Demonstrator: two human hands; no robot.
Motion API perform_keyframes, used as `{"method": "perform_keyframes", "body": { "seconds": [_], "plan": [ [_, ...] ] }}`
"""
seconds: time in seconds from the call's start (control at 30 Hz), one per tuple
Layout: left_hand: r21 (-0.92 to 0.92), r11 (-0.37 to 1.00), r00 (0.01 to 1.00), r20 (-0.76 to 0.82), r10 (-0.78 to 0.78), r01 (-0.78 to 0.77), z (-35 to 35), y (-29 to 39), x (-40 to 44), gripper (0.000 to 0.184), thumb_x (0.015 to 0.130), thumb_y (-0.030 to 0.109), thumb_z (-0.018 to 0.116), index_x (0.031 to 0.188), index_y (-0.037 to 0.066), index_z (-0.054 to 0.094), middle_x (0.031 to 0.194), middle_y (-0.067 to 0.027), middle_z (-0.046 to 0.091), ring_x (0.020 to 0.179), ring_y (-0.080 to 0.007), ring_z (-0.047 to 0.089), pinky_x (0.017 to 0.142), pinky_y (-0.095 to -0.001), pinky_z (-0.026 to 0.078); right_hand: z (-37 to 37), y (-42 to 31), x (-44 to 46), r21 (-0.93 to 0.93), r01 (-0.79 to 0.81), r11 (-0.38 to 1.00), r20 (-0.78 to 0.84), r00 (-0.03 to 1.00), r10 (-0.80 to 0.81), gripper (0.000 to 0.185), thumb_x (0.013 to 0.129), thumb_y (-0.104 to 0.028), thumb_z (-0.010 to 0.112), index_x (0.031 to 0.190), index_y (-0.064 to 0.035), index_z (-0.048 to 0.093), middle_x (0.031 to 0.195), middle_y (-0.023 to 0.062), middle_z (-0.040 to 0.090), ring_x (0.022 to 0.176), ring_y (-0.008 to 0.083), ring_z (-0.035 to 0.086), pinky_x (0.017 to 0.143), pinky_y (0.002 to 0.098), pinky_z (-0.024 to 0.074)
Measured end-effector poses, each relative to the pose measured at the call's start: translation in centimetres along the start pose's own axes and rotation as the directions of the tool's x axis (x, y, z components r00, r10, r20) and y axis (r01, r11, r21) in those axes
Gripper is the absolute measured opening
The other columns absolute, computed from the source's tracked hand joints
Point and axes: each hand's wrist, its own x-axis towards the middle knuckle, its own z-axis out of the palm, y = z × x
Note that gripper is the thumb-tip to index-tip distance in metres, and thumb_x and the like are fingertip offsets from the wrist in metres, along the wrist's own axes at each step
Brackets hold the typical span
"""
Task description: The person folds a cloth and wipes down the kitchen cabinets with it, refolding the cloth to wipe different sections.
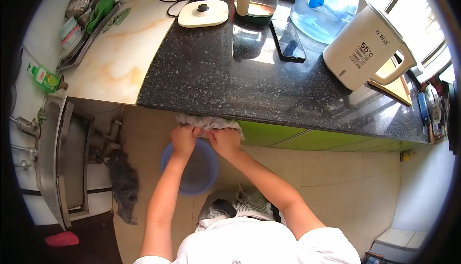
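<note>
The left hand [185, 140] and right hand [224, 141] are both curled closed on a cloth [206, 120] — their fingertips are mostly hidden in its folds. The cloth lies bunched chiefly at twelve o'clock from the hands, with one end showing at two o'clock from the right. It sits close by the front edge of the black countertop [216, 81] — whether they touch I can't tell. At six o'clock from the left hand is a blue basin [214, 168].
</note>
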Motion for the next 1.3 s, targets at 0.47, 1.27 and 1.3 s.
{"method": "perform_keyframes", "body": {
  "seconds": [0.47,1.27,1.3],
  "plan": [
    [-0.204,0.944,0.947,0.140,0.289,-0.258,12.5,17.4,-1.2,0.016,0.077,0.019,0.061,0.064,0.011,0.064,0.059,-0.0060,0.063,0.053,-0.0243,0.061,0.050,-0.0371,0.046,-13.2,13.4,-10.6,-0.121,-0.223,0.967,-0.260,0.947,0.186,0.011,0.078,-0.015,0.058,0.072,-0.0065,0.057,0.069,0.0139,0.059,0.066,0.0337,0.057,0.059,0.0448,0.0445],
    [-0.045,0.997,0.986,0.152,0.069,-0.063,9.4,1.1,-3.2,0.009,0.074,0.015,0.062,0.071,0.008,0.067,0.066,-0.0145,0.062,0.059,-0.0325,0.061,0.052,-0.0431,0.047,-0.9,8.2,-4.3,-0.099,0.098,0.990,0.096,0.991,-0.088,0.015,0.077,-0.022,0.063,0.091,-0.0212,0.070,0.085,0.0067,0.065,0.074,0.0268,0.062,0.058,0.0400,0.0474],
    [-0.021,0.998,0.990,0.131,0.055,-0.053,8.2,-1.3,-3.1,0.009,0.074,0.015,0.062,0.070,0.008,0.067,0.066,-0.0146,0.062,0.059,-0.0327,0.061,0.053,-0.0431,0.047,0.8,6.2,-3.0,-0.070,0.087,0.994,0.067,0.994,-0.082,0.014,0.078,-0.022,0.062,0.089,-0.0190,0.069,0.084,0.0074,0.065,0.074,0.0278,0.062,0.059,0.0408,0.0475]
  ]
}}
